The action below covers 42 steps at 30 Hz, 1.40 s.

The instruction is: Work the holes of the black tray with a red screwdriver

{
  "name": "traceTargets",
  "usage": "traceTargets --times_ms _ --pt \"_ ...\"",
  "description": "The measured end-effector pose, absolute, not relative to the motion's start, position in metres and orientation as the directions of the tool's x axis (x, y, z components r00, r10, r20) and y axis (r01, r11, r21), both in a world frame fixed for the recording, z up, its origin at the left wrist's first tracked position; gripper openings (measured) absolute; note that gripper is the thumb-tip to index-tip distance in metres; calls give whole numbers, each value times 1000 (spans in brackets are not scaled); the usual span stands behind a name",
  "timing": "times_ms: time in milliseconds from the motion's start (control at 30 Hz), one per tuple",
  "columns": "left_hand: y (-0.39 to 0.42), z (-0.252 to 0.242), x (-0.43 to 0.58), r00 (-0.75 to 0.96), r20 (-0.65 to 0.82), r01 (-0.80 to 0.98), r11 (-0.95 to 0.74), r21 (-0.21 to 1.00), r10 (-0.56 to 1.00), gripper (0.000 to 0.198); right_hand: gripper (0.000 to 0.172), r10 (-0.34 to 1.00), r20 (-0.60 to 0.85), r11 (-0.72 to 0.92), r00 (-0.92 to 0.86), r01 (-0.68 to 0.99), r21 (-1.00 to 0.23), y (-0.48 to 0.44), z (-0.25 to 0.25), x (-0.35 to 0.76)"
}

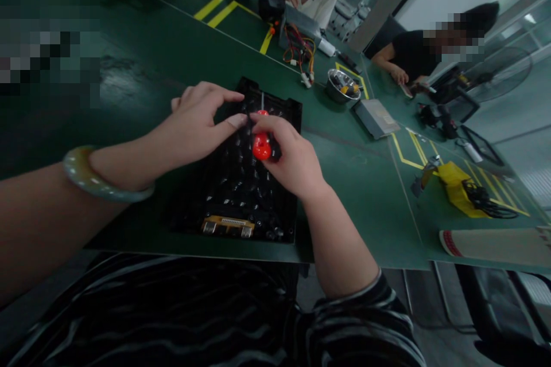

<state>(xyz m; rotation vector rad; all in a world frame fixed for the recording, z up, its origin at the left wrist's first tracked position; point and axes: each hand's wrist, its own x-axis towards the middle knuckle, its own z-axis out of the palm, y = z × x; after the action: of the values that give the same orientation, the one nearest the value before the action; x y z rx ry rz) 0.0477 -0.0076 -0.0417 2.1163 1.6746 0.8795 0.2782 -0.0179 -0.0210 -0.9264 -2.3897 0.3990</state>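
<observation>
R hand (pixel 295 160) fingers clamped round screwdriver (pixel 261 146) (glossy red bulbous handle, thin shaft). L hand (pixel 193 126) fingers narrow at shaft; grip unclear. Ribbed black housing (pixel 232 189) on matte green worktop (pixel 357 183).

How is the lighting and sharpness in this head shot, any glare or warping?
Head view: dim, green cast; the black tray loses nearly all detail, the red screwdriver handle in the right hand reads clearly; pale glare on the table upper left; wide-angle bending toward the edges.

Green workbench (pixel 365 183), yellow floor-tape lines (pixel 215 6), grey floor (pixel 512 126), standing fan (pixel 508 69)
</observation>
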Motion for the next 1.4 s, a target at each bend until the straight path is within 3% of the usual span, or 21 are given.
traceTargets --times_ms 133,367,467,600,733,833,933,1000,1067,1167,1400 --pt "-7 -41 47 156 220 772 -258 581 963 61 45 726 200 682 -658 652 -331 -24 -17 275" --pt "7 -62 43 139 230 768 -251 589 963 67 40 686 152 728 -712 670 -146 -26 -18 273" --pt "8 -63 45 126 168 790 -201 580 978 71 39 645 119 763 -755 628 -154 -25 -22 272" --pt "10 -65 47 104 139 800 -165 576 985 74 50 602 86 784 -794 568 -249 -24 -28 271" --pt "16 -72 46 113 83 789 -140 599 990 80 61 650 39 732 -759 612 -299 -25 -27 269" --pt "19 -73 45 137 12 767 -113 632 991 84 59 757 117 640 -643 694 -330 -26 -21 268" --pt "18 -72 44 148 -22 761 -99 641 989 89 49 922 205 381 -327 857 -348 -25 -15 271" --pt "17 -71 43 154 -36 767 -97 635 987 91 49 987 126 133 -98 941 -310 -23 -14 275" --pt "17 -72 43 160 -42 778 -100 621 986 91 52 1000 -8 -22 21 969 -247 -20 -16 279" --pt "18 -74 43 162 -36 796 -109 595 986 90 43 992 -125 -56 29 975 -216 -16 -21 283" --pt "23 -76 46 127 41 744 -123 657 991 92 38 983 -176 -76 41 978 -195 -13 -24 286"
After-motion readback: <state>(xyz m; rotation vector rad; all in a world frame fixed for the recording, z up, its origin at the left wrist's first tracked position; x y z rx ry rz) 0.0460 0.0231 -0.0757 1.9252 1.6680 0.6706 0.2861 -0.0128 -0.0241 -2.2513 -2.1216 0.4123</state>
